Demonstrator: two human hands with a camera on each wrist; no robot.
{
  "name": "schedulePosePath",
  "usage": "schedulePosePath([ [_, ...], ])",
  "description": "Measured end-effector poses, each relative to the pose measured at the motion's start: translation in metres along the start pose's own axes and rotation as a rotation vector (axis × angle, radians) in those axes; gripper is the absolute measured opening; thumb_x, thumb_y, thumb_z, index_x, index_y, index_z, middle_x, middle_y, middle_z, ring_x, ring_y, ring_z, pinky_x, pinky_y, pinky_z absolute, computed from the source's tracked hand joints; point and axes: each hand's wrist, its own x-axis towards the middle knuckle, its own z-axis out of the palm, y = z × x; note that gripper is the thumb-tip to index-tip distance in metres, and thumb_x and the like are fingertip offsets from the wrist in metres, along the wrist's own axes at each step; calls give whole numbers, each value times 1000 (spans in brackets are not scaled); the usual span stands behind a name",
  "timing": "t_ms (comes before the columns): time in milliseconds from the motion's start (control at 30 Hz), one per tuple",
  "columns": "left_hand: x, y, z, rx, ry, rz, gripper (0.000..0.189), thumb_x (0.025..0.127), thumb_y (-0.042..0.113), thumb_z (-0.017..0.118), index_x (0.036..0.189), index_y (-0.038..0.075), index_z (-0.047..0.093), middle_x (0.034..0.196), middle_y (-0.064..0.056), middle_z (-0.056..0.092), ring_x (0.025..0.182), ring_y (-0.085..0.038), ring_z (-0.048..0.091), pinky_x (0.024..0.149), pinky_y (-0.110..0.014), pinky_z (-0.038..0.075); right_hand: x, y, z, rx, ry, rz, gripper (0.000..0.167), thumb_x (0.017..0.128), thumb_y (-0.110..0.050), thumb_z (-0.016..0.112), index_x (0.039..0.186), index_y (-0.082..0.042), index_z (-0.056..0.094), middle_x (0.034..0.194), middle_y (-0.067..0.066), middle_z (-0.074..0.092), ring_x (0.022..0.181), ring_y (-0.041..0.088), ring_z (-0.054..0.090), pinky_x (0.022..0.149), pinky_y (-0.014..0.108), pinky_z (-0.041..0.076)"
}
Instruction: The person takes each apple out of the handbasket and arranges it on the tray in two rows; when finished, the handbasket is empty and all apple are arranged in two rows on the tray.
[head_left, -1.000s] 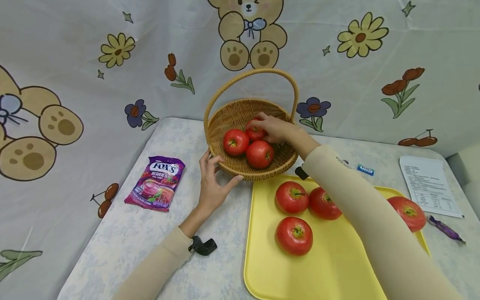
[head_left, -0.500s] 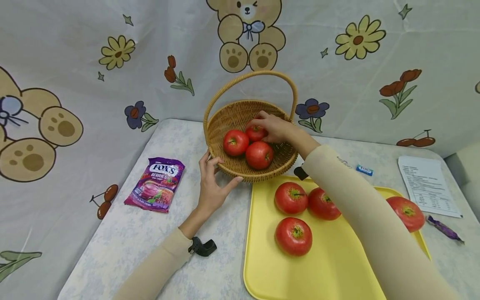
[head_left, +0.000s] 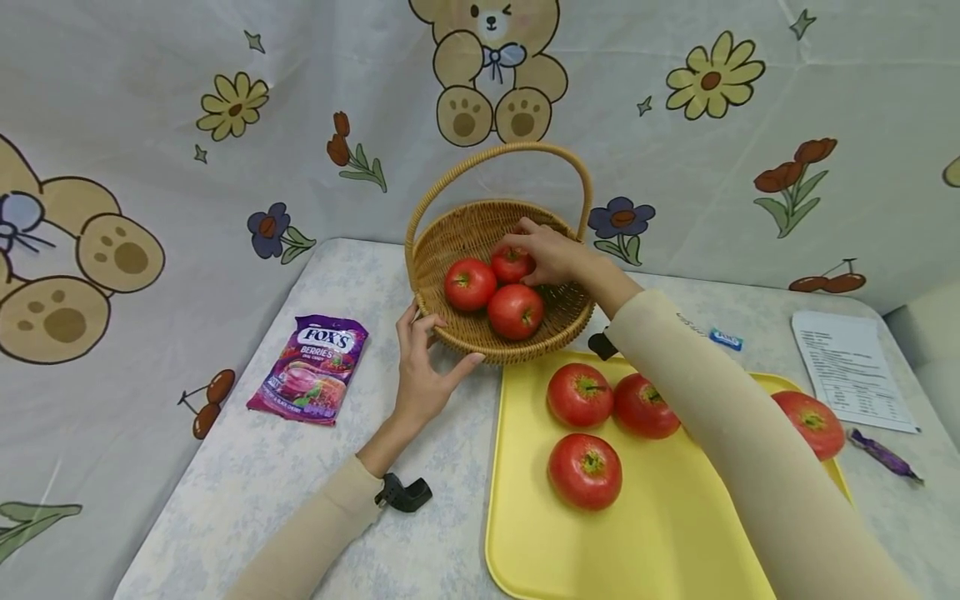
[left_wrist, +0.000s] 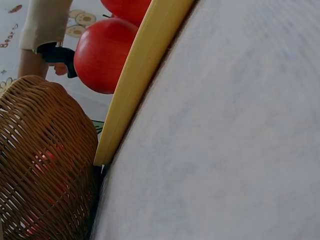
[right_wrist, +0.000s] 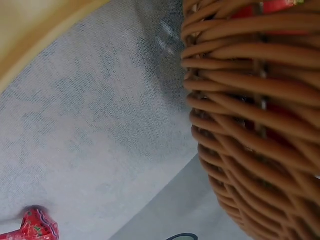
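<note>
A wicker basket with a tall arched handle stands at the back of the table, tilted toward me. My left hand grips its front left side, thumb and fingers spread along the rim. Inside the basket, my right hand holds a red apple from above. Two more apples lie beside it, one at the left and one in front. In the left wrist view the basket's woven wall shows, but neither hand's fingers do. The right wrist view shows the weave close up.
A yellow tray bears several red apples, one of them near its front. A purple candy bag lies left of the basket. At the right are a printed sheet, a small blue packet and a purple wrapped candy.
</note>
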Motion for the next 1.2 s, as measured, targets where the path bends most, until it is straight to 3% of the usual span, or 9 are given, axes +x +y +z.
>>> schedulePosePath([
  [233,3,41,-7,-22,-2,-18,57,77,4,81,118,-5,42,148,-34,18,139,-50,29,95,-62,46,-8,-4,-7,-12,25,11,57,80,-9,79,131,-20,57,130,17,43,111,38,48,97,52,41],
  [567,2,41,-7,-37,3,-12,57,77,2,81,118,-4,42,148,-34,18,139,-50,27,95,-65,43,-42,-17,-23,-28,133,-58,57,80,-13,81,131,-20,56,136,18,42,116,37,51,93,53,47],
  [733,2,46,-8,-42,-6,-8,56,77,1,81,117,-7,43,147,-36,18,138,-53,27,95,-65,44,-69,-22,-27,-22,243,-106,60,77,-15,84,130,-20,57,133,19,45,115,39,49,94,55,45],
  [867,1,48,-8,-38,-6,-12,55,77,1,80,117,-7,43,148,-35,19,138,-54,27,94,-64,45,-91,-26,-31,-2,314,-115,59,75,-12,85,127,-20,59,131,18,45,108,36,50,87,51,48],
  [1033,2,46,-7,-35,-6,-6,56,77,1,81,117,-6,43,147,-36,19,139,-54,25,94,-65,45,-119,-37,-37,28,348,-118,59,74,-10,85,127,-21,59,135,18,44,115,36,49,85,49,51],
  [1200,2,47,-7,-27,-8,-4,56,77,0,81,117,-6,43,146,-36,20,138,-55,27,95,-63,45,-151,-50,-38,65,345,-113,63,74,-7,84,129,-23,58,140,15,41,112,27,53,76,37,57],
])
